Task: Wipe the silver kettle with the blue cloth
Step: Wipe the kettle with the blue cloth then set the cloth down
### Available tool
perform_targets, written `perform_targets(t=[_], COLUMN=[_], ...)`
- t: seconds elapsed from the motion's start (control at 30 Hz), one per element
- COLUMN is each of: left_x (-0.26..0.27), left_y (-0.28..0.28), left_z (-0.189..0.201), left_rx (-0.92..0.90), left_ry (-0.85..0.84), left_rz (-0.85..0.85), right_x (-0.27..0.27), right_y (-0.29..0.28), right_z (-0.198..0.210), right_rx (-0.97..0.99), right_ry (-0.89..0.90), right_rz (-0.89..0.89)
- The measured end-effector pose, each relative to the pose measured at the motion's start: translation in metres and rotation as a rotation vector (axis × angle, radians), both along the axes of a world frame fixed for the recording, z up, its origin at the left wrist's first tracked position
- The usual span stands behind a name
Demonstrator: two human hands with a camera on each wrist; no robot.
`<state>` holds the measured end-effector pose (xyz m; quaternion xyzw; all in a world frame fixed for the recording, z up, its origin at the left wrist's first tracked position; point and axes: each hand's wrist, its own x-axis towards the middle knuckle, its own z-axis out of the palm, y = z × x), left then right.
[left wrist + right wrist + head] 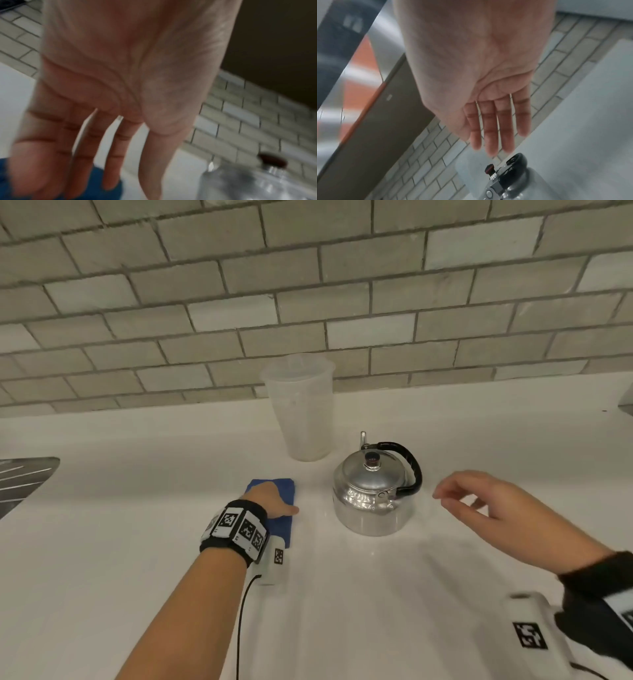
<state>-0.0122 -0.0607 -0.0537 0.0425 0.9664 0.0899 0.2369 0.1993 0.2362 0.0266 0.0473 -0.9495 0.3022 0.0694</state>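
The silver kettle point(371, 498) with a black handle and dark lid knob stands upright on the white counter point(342, 594). A folded blue cloth point(286, 491) lies flat to its left. My left hand point(270, 499) lies over the cloth with straight fingers; in the left wrist view the fingertips point(109, 181) reach the blue cloth point(96, 181), and the kettle point(248, 185) shows blurred at the lower right. My right hand point(476, 501) hovers just right of the kettle, fingers relaxed and holding nothing. The right wrist view has the kettle point(518, 185) below my outstretched fingers point(491, 135).
A translucent plastic cup point(299, 409) stands behind the kettle against the tiled wall point(308, 285). A steel sink point(20, 484) sits at the left edge of the counter. A small white device point(274, 563) hangs under my left wrist.
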Motion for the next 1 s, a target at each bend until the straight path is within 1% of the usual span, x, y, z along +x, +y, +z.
perform_targets(t=[0.07, 0.13, 0.17, 0.2, 0.23, 0.27, 0.37, 0.4, 0.43, 0.5, 0.57, 0.6, 0.67, 0.73, 0.77, 0.83, 0.87, 0.93, 1.0], left_x=[0.005, 0.004, 0.003, 0.002, 0.001, 0.002, 0.01, 0.01, 0.007, 0.0, -0.006, -0.007, 0.001, 0.007, 0.008, 0.008, 0.008, 0.007, 0.003], left_y=[-0.002, -0.003, -0.004, -0.004, -0.005, -0.005, -0.004, -0.006, -0.009, -0.01, -0.003, 0.006, 0.025, 0.046, 0.056, 0.076, 0.085, 0.099, 0.103], left_z=[-0.001, -0.004, -0.004, -0.004, -0.004, -0.004, 0.0, 0.001, 0.001, 0.006, 0.012, 0.016, 0.025, 0.021, 0.013, -0.005, -0.013, -0.026, -0.031], left_rx=[-0.066, -0.072, -0.079, -0.079, -0.079, -0.08, -0.017, 0.058, 0.175, 0.425, 0.614, 0.719, 0.893, 0.951, 0.958, 0.996, 1.053, 1.16, 1.226], left_ry=[-0.04, -0.071, -0.075, -0.052, -0.036, -0.026, 0.027, 0.059, 0.071, 0.08, 0.159, 0.176, 0.158, 0.098, 0.093, 0.112, 0.104, 0.068, 0.044], left_rz=[0.027, 0.059, 0.061, 0.047, 0.04, 0.037, 0.003, -0.012, 0.019, 0.154, 0.211, 0.203, 0.111, 0.009, -0.013, -0.008, -0.003, 0.014, 0.072], right_x=[-0.045, -0.074, -0.084, -0.09, -0.093, -0.096, -0.096, -0.098, -0.098, -0.1, -0.102, -0.104, -0.106, -0.108, -0.109, -0.111, -0.113, -0.117, -0.123], right_y=[-0.008, -0.006, -0.004, -0.002, -0.001, -0.002, -0.003, -0.001, 0.001, 0.004, 0.003, 0.003, 0.003, 0.002, 0.002, 0.0, -0.001, -0.002, -0.001], right_z=[-0.014, -0.029, -0.033, -0.037, -0.04, -0.044, -0.042, -0.041, -0.037, -0.03, -0.023, -0.021, -0.017, -0.012, -0.009, -0.005, -0.003, 0.0, 0.0], right_rx=[0.162, 0.359, 0.47, 0.536, 0.58, 0.605, 0.641, 0.646, 0.65, 0.637, 0.635, 0.636, 0.626, 0.642, 0.671, 0.735, 0.742, 0.701, 0.663], right_ry=[0.018, -0.058, -0.132, -0.188, -0.223, -0.211, -0.122, -0.096, -0.098, -0.119, -0.139, -0.139, -0.097, -0.029, 0.002, 0.027, 0.021, 0.01, 0.027], right_rz=[-0.007, 0.025, -0.001, -0.016, -0.027, -0.03, 0.009, 0.031, 0.055, 0.1, 0.138, 0.155, 0.186, 0.224, 0.25, 0.3, 0.324, 0.375, 0.427])
